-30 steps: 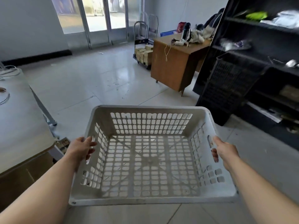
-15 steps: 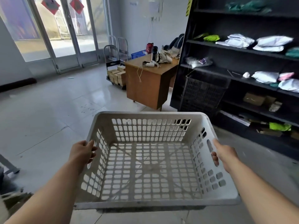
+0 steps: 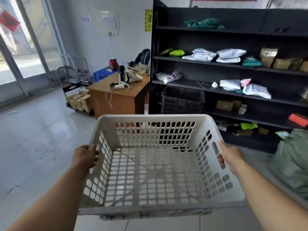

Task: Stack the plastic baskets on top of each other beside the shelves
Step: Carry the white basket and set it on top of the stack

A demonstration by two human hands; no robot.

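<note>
A white basket point(image 3: 150, 117) is held off the floor point(image 3: 33, 139) in the near middle, between the two hands. Its left wall is gripped by the left hand point(image 3: 85, 156), which lies on the outside of the wall with its fingers curled in at the rim. Its right wall is gripped by the right hand point(image 3: 230, 155). The thumb is laid along the rim, and the fingertips point(image 3: 220, 161) are seen coming in through the handle slot. Each hand is set at about the middle of its side wall, so the basket lies directly between them, with its near edge towards the person. The floor is seen through the lattice bottom.

Black shelves point(image 3: 208, 31) are seen at the far right, with bags and parcels laid on them. A black basket point(image 3: 182, 101) is seen at their foot, near their left end. It is beyond the white basket and well apart from it. A desk point(image 3: 120, 99) is placed just left of the shelves, and a trolley point(image 3: 78, 100) loaded with boxes stands left of the desk. A green bag point(image 3: 293, 164) is seen at the right, near the right forearm.
</note>
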